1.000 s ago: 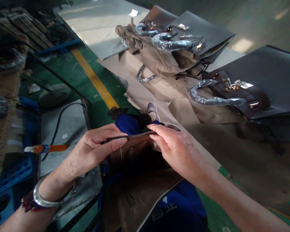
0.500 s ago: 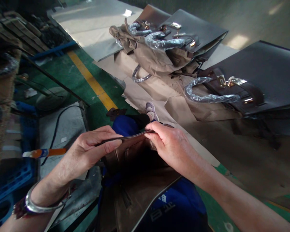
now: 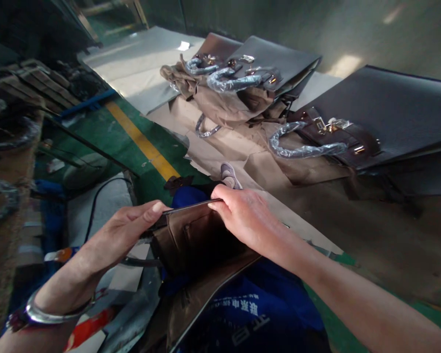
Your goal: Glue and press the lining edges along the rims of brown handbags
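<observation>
An open handbag [image 3: 198, 306] with brown lining rests on my lap over a blue printed apron [image 3: 279, 299]. My left hand [image 3: 130, 225] grips the left end of its far rim, thumb on top and fingers out of sight behind. Further right along the same rim, my right hand [image 3: 238, 211] pinches the edge between thumb and fingers. Between the hands the rim runs nearly straight. A pocket seam shows on the lining below it, while the bag's deep interior is dark.
Dark handbags [image 3: 385, 117] with plastic-wrapped handles [image 3: 301, 144] lie on brown paper [image 3: 268, 171] to the right. A grey surface [image 3: 99, 206] at left bears a black cord and a red-orange item [image 3: 90, 328]. Wrapped handles [image 3: 2, 201] lie at far left.
My left hand has slid left along the rim, its thumb now nearer the bag's corner. The right hand keeps its pinch. My view has tilted slightly, showing more of the apron's print.
</observation>
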Motion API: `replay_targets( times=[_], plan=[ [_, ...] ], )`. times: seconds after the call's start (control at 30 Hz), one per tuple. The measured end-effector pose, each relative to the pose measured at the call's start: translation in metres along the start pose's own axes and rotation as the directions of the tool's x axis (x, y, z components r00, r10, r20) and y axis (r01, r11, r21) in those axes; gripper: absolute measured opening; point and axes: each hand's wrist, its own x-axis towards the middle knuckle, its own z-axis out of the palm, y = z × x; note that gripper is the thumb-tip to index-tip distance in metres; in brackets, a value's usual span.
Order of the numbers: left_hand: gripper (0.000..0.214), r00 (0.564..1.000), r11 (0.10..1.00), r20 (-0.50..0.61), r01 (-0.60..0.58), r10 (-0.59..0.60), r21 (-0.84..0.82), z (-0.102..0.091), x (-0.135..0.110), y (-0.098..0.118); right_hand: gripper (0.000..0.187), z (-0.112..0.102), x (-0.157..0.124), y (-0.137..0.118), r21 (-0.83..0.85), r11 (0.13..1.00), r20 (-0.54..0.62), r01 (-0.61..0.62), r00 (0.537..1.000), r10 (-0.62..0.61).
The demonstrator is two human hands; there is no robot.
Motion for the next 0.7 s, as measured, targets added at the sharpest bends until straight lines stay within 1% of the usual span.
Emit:
replay_targets(
  times=[0.03, 0.07, 0.1, 0.13, 0.17, 0.2, 0.23, 0.27, 0.3, 0.33, 0.37, 0.43, 0.5, 0.53, 0.6, 0.7],
  plan=[
    [0.044, 0.999, 0.999, 0.013, 0.049, -0.049, -0.005, -0.002, 0.0, 0.004, 0.01, 0.001, 0.002, 0.001, -0.003, 1.0, -0.009, 0.0, 1.0, 0.0],
    [0.043, 0.997, 0.997, -0.003, 0.074, -0.074, 0.005, -0.002, 0.0, 0.009, 0.01, 0.003, 0.004, 0.001, -0.003, 1.0, -0.012, -0.001, 1.0, 0.001],
    [0.042, 0.995, 0.996, -0.069, 0.07, -0.066, 0.057, -0.001, -0.001, 0.015, 0.011, 0.004, 0.005, 0.002, 0.0, 1.0, -0.009, -0.001, 1.0, 0.001],
    [0.041, 0.985, 0.989, -0.172, 0.028, -0.002, 0.147, 0.002, -0.002, 0.022, 0.011, 0.005, 0.006, 0.003, 0.002, 1.0, -0.006, -0.004, 1.0, 0.004],
    [0.04, 0.962, 0.966, -0.251, -0.041, 0.107, 0.256, 0.008, -0.002, 0.029, 0.012, 0.006, 0.007, 0.004, 0.003, 1.0, 0.0, -0.009, 1.0, 0.009],
    [0.039, 0.932, 0.926, -0.281, -0.119, 0.228, 0.358, 0.015, -0.002, 0.036, 0.013, 0.007, 0.007, 0.004, 0.005, 1.0, 0.007, -0.014, 1.0, 0.014],
    [0.038, 0.898, 0.87, -0.269, -0.203, 0.349, 0.45, 0.023, -0.002, 0.042, 0.014, 0.007, 0.007, 0.005, 0.015, 1.0, 0.014, -0.018, 1.0, 0.018],
    [0.038, 0.875, 0.803, -0.216, -0.265, 0.433, 0.533, 0.033, -0.001, 0.047, 0.015, 0.007, 0.007, 0.005, 0.034, 0.999, 0.02, -0.015, 1.0, 0.015],
    [0.038, 0.871, 0.771, -0.174, -0.295, 0.46, 0.564, 0.043, 0.002, 0.05, 0.016, 0.007, 0.006, 0.005, 0.052, 0.999, 0.02, -0.01, 1.0, 0.008],
    [0.04, 0.87, 0.75, -0.146, -0.306, 0.47, 0.587, 0.053, 0.005, 0.052, 0.017, 0.007, 0.006, 0.006, 0.063, 0.998, 0.017, -0.003, 1.0, 0.001],
    [0.042, 0.878, 0.735, -0.137, -0.288, 0.459, 0.614, 0.061, 0.008, 0.052, 0.019, 0.008, 0.005, 0.006, 0.059, 0.998, 0.011, 0.002, 1.0, -0.002],
    [0.043, 0.895, 0.686, -0.161, -0.191, 0.415, 0.702, 0.074, 0.015, 0.051, 0.019, 0.008, 0.004, 0.007, 0.014, 1.0, 0.001, -0.012, 1.0, 0.012],
    [0.039, 0.909, 0.612, -0.162, -0.119, 0.384, 0.782, 0.078, 0.02, 0.048, 0.016, 0.009, 0.002, 0.007, -0.036, 0.999, 0.004, -0.035, 0.999, 0.035],
    [0.034, 0.915, 0.58, -0.139, -0.117, 0.378, 0.806, 0.078, 0.021, 0.047, 0.015, 0.008, 0.002, 0.008, -0.043, 0.999, 0.007, -0.033, 0.999, 0.034],
    [0.021, 0.921, 0.561, -0.079, -0.162, 0.381, 0.812, 0.075, 0.022, 0.046, 0.013, 0.007, 0.0, 0.009, -0.032, 0.999, 0.005, -0.018, 1.0, 0.018],
    [0.019, 0.915, 0.585, -0.01, -0.249, 0.403, 0.772, 0.069, 0.023, 0.047, 0.012, 0.005, -0.002, 0.013, 0.033, 0.999, 0.018, 0.005, 1.0, -0.006]
  ],
)
